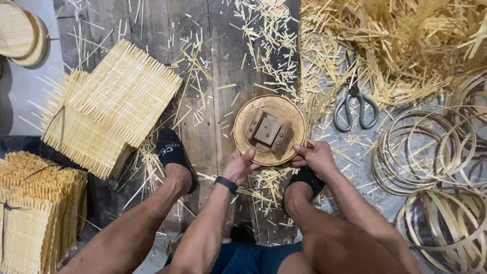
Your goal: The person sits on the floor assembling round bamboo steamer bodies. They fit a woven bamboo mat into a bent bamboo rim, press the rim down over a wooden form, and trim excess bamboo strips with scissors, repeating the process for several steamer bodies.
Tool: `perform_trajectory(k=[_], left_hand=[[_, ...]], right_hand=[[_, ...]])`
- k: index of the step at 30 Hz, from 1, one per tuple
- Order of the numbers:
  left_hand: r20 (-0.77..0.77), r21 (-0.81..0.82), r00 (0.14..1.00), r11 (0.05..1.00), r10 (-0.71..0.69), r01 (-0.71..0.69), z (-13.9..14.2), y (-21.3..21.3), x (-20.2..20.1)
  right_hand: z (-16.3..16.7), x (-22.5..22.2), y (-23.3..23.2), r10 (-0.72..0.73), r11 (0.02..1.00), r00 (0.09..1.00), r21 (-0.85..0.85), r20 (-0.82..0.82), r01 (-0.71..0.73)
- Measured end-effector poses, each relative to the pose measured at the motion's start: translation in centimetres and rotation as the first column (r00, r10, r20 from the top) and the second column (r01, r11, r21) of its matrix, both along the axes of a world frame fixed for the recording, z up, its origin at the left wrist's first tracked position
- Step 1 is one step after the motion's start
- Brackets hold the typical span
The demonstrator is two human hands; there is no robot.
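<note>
The person is sitting low over a plank floor (152,30), knees apart, and both hands are gripping a round wooden disc (291,119) that is lying flat between the feet. The left hand (241,166) is closing on the disc's near-left rim, thumb on top; the right hand (315,156) is clamping the near-right rim, fingers curled over the edge. A square wooden block (267,131) is sitting on the middle of the disc, on short cross pieces. Judging by the grip, the two hands are pinning the disc from opposite sides so that it is not sliding on the boards, and the black shoes on the left foot (170,149) and right foot (307,177) are flanking it closely, the right one lying just under the right hand.

The disc is lying directly ahead of the person, its near edge under the fingers and its far edge well beyond them.

A pair of scissors (355,104) is lying just right of the disc, blades pointing away, within easy reach of the right hand. Farther right, thin bent hoops (421,147) are piling up in loose coils. A heap of straw-coloured offcuts (395,45) is spreading across the upper right. To the left, woven square mats (116,96) are lying stacked and overlapping, with a tied bundle of more mats (35,203) nearer the left knee. Round woven lids (20,30) are showing at the top-left corner.
</note>
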State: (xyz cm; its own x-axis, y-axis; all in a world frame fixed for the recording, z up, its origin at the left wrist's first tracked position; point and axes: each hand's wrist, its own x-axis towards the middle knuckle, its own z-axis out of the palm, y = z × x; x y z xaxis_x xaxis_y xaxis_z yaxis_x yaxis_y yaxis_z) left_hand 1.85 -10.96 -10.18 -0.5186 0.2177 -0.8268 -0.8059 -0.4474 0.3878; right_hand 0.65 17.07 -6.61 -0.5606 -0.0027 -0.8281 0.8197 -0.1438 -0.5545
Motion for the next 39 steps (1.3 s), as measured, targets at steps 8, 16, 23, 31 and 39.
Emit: perform_trajectory(k=[8,16,23,31,39], left_hand=[[-0.079,-0.206,0.991,0.974,-0.109,0.090,-0.9,-0.5,-0.4],[-0.654,-0.692,0.494,0.717,-0.573,-0.085,12.3,3.3,-5.3],[-0.588,-0.748,0.644,0.633,-0.490,-0.201,10.9,3.3,-8.1],[-0.230,-0.902,0.647,0.408,-0.727,0.138,-1.6,-7.8,-7.6],[-0.133,-0.259,0.922,0.886,0.363,-0.386,2.8,-6.0,-15.9]], right_hand=[[-0.8,0.3,-0.5,0.111,0.975,0.986,0.204,-0.127,-0.084],[5.5,-2.5,-3.0,-0.255,0.875,0.964,-0.443,-0.073,0.198],[6.5,-2.8,-1.9,-0.305,0.706,0.938,-0.700,-0.167,0.105],[8.4,-1.3,2.8,-0.458,0.734,0.869,-0.632,-0.189,0.249],[7.7,-1.5,3.5,-0.490,0.722,0.840,-0.649,-0.234,0.241]])
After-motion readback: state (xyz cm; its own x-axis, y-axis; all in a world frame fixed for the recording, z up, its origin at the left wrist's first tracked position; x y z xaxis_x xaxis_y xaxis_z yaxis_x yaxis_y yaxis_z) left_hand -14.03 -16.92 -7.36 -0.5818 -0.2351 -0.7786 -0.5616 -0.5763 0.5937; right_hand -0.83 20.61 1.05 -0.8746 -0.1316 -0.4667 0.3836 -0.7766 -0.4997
